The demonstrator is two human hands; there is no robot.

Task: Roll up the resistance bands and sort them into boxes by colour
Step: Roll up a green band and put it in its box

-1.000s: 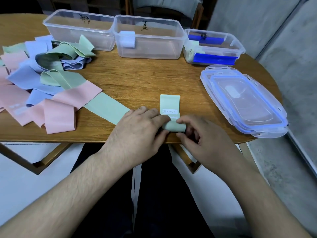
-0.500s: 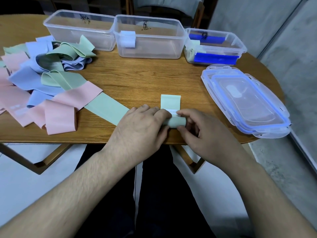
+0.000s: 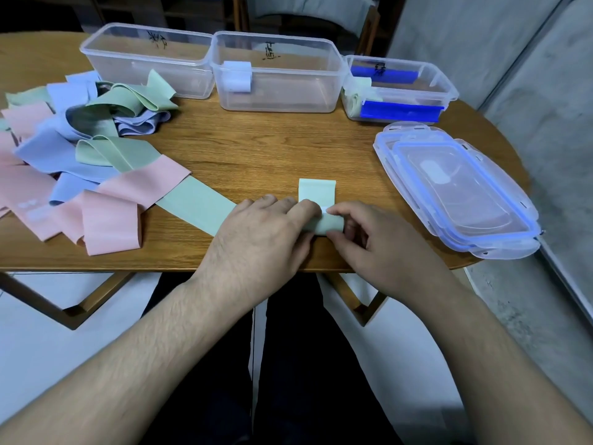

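A pale green resistance band [image 3: 317,192] lies near the table's front edge, its near end wound into a small roll. My left hand [image 3: 260,239] and my right hand [image 3: 382,245] both pinch that roll from either side, with a short flat tail sticking out behind it. Three clear boxes stand at the back: the left box [image 3: 144,59], the middle box [image 3: 279,91] with a light blue roll [image 3: 236,76] inside, and the right box [image 3: 401,88] holding a green roll [image 3: 354,102].
A heap of loose pink, blue and green bands [image 3: 80,162] covers the table's left side; one green strip [image 3: 195,203] reaches under my left hand. Stacked clear lids [image 3: 455,191] with blue seals lie at the right. The wooden table [image 3: 263,146] ends just below my hands.
The roll has grown and moved away from me, and the flat tail of the green band has become shorter. The printed label has been rolled under.
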